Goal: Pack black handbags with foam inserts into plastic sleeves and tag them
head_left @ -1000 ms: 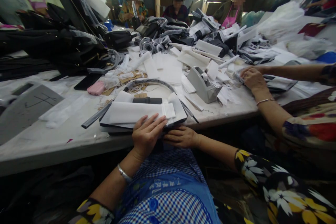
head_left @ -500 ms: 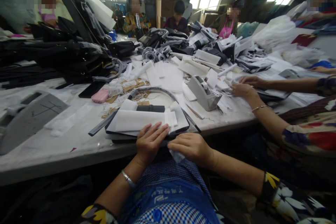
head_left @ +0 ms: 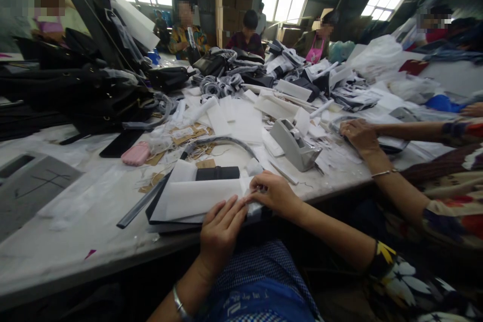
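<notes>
A black handbag lies flat at the table's front edge, with a white foam sheet over it. Its handle, wrapped in clear film, arches out at the back. Fingers stretched, my left hand rests on the sheet's front right part. My right hand is closed in a pinch at the sheet's right end, just beside the left fingertips. Thin translucent plastic shows under its fingers; their exact grip is partly hidden. A black strap piece lies behind the sheet.
A grey tape dispenser stands behind my right hand, another dispenser at the left. Near a pink case are tan tags. Black bags pile up at the left. A co-worker's hands work at the right.
My right hand has risen from below the table edge, with the translucent plastic, onto the sheet's right end. My left hand stays flat on the sheet. The view has shifted slightly.
</notes>
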A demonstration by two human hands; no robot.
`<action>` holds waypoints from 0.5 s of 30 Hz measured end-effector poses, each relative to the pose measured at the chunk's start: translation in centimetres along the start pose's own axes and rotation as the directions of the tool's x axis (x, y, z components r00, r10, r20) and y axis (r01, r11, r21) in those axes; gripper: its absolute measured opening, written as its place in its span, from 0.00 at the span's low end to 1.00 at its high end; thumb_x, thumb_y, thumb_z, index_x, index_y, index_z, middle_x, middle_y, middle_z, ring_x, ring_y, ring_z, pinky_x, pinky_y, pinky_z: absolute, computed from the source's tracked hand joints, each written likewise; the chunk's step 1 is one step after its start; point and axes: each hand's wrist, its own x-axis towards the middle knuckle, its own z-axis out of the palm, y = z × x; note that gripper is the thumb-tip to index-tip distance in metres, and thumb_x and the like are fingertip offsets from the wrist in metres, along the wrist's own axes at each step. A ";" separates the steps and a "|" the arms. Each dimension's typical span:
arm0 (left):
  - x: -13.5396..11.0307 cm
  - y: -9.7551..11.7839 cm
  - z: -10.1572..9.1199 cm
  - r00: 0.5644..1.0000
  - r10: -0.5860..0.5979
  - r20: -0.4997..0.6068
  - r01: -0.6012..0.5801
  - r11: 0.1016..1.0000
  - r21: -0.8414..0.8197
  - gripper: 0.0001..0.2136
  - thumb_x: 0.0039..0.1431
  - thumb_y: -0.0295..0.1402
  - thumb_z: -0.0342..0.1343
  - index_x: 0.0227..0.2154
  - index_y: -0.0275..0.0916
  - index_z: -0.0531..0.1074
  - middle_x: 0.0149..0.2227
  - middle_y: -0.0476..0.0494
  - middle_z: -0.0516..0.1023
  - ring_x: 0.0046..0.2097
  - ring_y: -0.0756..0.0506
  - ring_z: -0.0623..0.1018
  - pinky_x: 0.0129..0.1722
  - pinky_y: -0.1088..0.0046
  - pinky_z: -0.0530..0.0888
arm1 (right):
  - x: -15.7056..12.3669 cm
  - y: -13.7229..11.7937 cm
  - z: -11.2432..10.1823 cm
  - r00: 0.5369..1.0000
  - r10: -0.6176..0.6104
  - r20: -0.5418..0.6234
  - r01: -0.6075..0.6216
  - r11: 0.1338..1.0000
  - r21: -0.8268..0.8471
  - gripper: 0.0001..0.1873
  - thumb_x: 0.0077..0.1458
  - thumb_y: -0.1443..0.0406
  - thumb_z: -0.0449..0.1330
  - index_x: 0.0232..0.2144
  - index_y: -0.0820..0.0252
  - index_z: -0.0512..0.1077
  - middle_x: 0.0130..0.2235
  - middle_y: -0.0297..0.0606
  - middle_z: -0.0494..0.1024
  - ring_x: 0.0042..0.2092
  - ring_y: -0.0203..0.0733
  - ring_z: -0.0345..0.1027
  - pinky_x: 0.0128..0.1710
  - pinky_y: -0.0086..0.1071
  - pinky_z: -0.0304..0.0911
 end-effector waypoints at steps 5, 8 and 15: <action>0.1 0.1 -0.1 0.999 -0.044 -0.004 0.043 0.998 -0.046 0.08 0.65 0.24 0.55 0.43 0.37 0.76 0.47 0.44 0.83 0.50 0.44 0.81 0.55 0.66 0.68 | 1.6 0.8 0.1 0.965 0.149 0.214 -0.181 0.973 0.142 0.12 0.47 0.67 0.72 0.30 0.60 0.71 0.25 0.26 0.70 0.27 0.33 0.63 0.27 0.25 0.56; 0.3 0.1 -0.2 0.999 -0.034 0.019 0.034 0.999 0.004 0.12 0.67 0.25 0.52 0.48 0.39 0.75 0.50 0.45 0.81 0.50 0.44 0.80 0.53 0.67 0.68 | 2.4 1.4 0.4 0.957 0.137 0.256 -0.191 0.961 0.198 0.16 0.47 0.69 0.71 0.35 0.58 0.69 0.26 0.24 0.70 0.27 0.32 0.63 0.28 0.25 0.56; 0.7 0.0 -0.7 0.995 0.041 0.091 -0.045 0.998 0.046 0.16 0.70 0.25 0.45 0.50 0.42 0.75 0.51 0.51 0.80 0.50 0.44 0.81 0.49 0.66 0.68 | 3.0 1.6 1.0 0.990 0.101 0.094 -0.108 0.991 0.080 0.18 0.45 0.66 0.74 0.33 0.58 0.69 0.25 0.24 0.69 0.26 0.32 0.61 0.28 0.26 0.56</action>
